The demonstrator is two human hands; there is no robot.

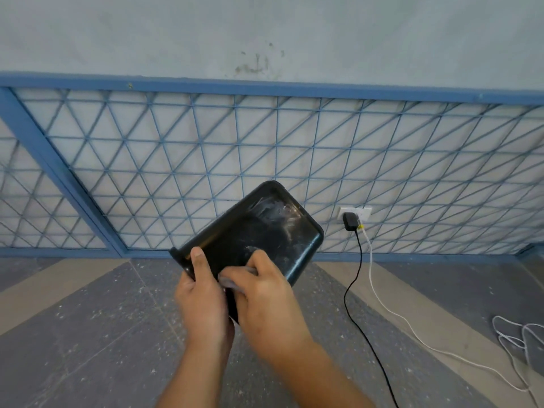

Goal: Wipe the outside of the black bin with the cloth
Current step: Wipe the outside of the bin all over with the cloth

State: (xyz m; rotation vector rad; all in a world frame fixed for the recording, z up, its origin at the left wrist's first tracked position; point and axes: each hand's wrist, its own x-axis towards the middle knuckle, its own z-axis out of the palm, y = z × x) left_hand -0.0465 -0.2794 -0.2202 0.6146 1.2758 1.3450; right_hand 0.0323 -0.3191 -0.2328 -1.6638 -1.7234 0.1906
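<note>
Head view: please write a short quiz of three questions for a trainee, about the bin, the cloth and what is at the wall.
1. True or false: the cloth lies on the floor.
2. Which hand holds the cloth against the bin? A. left hand B. right hand C. neither
3. Fill in: the black charger is plugged into a white ___.

Key
1. False: it is on the bin, under the right hand.
2. B: the left hand only grips the bin's rim.
3. socket
</note>
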